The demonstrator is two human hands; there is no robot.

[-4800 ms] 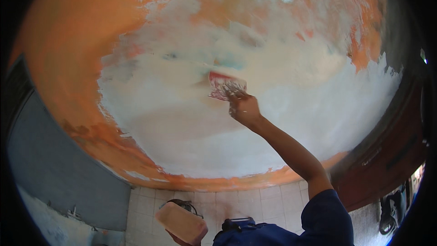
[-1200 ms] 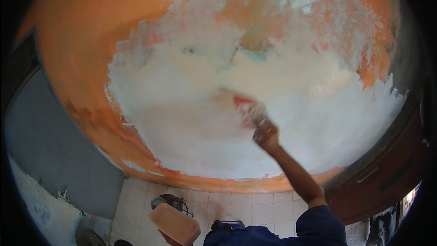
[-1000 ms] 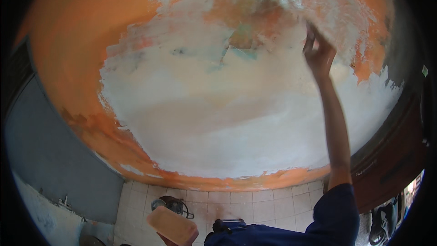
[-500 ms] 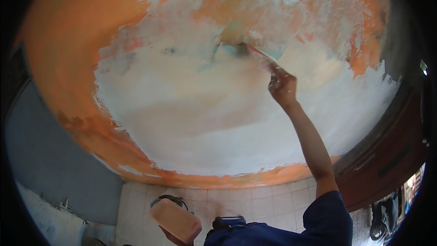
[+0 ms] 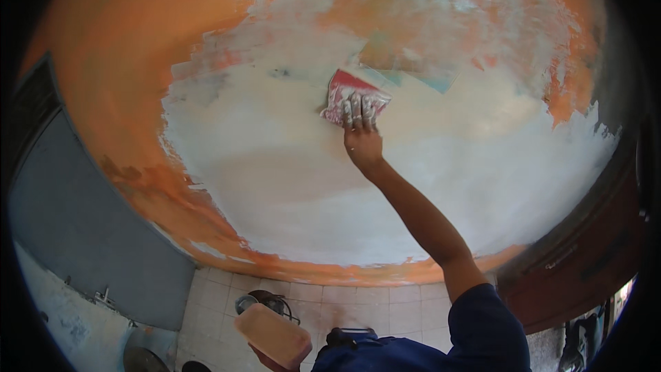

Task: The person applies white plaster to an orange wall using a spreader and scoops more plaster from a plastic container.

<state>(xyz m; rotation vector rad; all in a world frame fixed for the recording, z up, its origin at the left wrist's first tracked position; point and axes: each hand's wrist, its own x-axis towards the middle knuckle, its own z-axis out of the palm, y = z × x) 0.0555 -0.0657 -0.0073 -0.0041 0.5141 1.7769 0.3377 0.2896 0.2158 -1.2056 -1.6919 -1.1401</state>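
My right hand [image 5: 361, 131], smeared with white, grips a red scraper [image 5: 348, 81] coated in white paste, held against the wall at the middle of the patchy white coat [image 5: 275, 165]. Orange paint [image 5: 124, 41] surrounds this coat, and peach and teal patches show through just above the scraper. Low in the view, left of my dark blue shirt, a beige rectangular block [image 5: 272, 331] is held up; my left hand is hidden beneath it, so its fingers cannot be made out.
A grey panel [image 5: 89, 220] stands at the left, with a tap [image 5: 103, 296] below it. A dark red door [image 5: 571, 262] is at the right. Several dark round items [image 5: 265, 297] lie on the tiled floor [image 5: 406, 310] below the wall.
My right hand went up to the upper right, came back down, and has since moved left, the red scraper now showing its broad face. The beige block has barely moved.
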